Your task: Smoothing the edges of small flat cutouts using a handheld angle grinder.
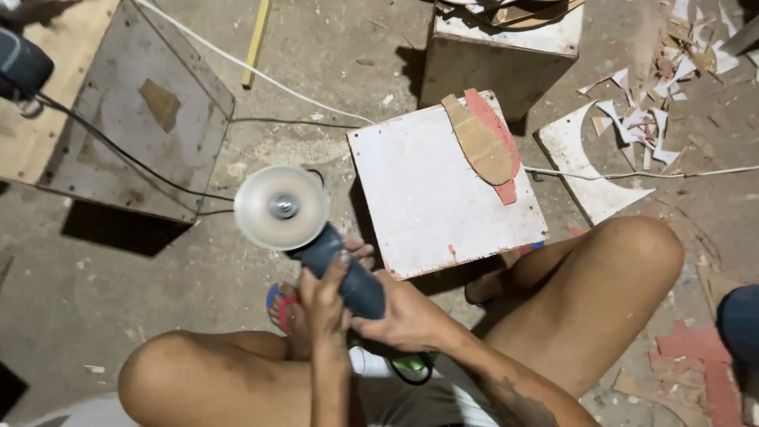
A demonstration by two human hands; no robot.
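- Two hands share one tool: an angle grinder (316, 237) with a dark blue body and a pale round disc, held out over the floor between the person's bare knees.
- Left hand (324, 304) is wrapped over the top of the grinder body from the near side, fingers closed round it, thumb lying up along the housing toward the disc.
- Right hand (399, 316) is closed round the rear end of the body, just behind and touching the left; the cable (411, 372) loops out beneath it.
- Both grips are thus shut on the same tool, neither hand free.
- Long axis of the grinder runs from the right hand, low and to the right, up and leftward to the disc (281, 207), which faces the camera flat and looks blurred, perhaps spinning.
- Nearest work surface is a white board box (431, 205), serving as a low counter, just to the right of the disc and apart from it.
- On its far right corner lie sole-shaped cutouts (484, 144), a tan one over a red one, well apart from the disc; the right hand is the nearer of the two.
- A grey box (142, 111) stands to the left, and white offcuts (624, 119) litter the concrete floor (118, 285) to the right.
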